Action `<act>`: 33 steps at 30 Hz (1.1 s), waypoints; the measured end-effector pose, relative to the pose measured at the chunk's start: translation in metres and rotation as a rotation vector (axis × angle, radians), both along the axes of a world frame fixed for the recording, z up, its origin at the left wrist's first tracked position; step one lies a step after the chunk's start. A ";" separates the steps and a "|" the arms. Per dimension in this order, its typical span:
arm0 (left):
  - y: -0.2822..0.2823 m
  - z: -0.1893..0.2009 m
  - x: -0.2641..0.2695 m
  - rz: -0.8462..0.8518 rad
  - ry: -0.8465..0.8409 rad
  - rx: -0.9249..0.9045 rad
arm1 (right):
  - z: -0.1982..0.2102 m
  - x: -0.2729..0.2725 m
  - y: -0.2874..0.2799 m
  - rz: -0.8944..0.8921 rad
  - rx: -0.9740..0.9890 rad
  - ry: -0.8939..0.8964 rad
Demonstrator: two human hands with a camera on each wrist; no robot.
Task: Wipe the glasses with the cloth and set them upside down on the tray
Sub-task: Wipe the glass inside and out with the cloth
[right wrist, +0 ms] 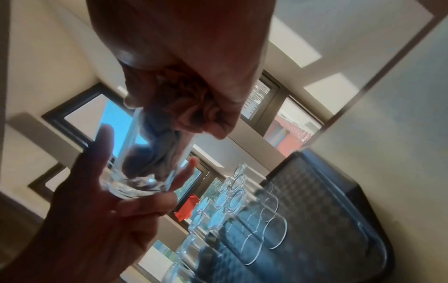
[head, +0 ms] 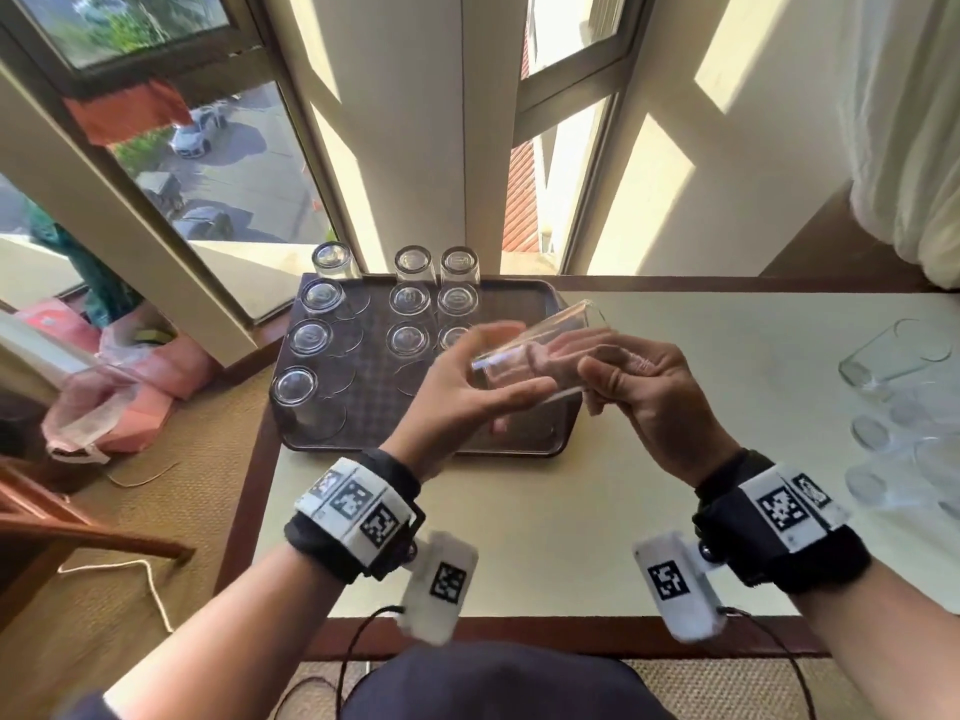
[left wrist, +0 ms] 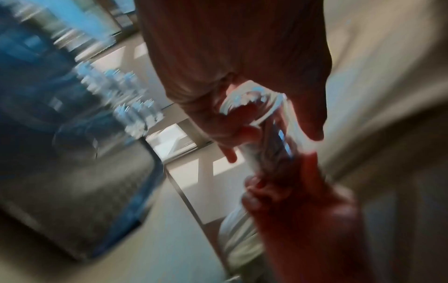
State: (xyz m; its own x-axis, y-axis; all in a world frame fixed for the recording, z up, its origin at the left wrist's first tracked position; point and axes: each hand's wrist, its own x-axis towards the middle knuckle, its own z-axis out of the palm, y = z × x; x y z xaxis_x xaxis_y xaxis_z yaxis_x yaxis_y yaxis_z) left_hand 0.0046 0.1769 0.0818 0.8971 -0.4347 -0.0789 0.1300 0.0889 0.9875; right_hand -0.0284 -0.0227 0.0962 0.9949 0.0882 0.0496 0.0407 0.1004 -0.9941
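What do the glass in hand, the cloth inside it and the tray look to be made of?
Held glass: clear, smooth glass by the look; fingers and cloth show through it, with bright highlights.
Cloth: soft pinkish fabric, bunched into folds inside the glass; the weave is too blurred to tell.
Tray: dark, probably plastic, with a matte woven-pattern surface and a raised rim.

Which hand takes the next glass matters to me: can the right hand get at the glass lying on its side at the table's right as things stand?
Probably not yet: the right hand holds the cloth inside the held glass; the lying glass is unobstructed.
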 end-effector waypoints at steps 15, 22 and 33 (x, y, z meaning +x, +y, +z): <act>0.021 -0.008 0.003 0.045 0.015 -0.050 | 0.000 -0.012 0.021 0.040 -0.016 0.149; 0.026 0.006 0.002 0.120 -0.795 0.370 | 0.008 -0.006 0.021 0.088 0.318 0.453; 0.031 0.003 0.008 0.127 -0.578 0.256 | 0.009 -0.002 0.030 -0.006 0.015 0.128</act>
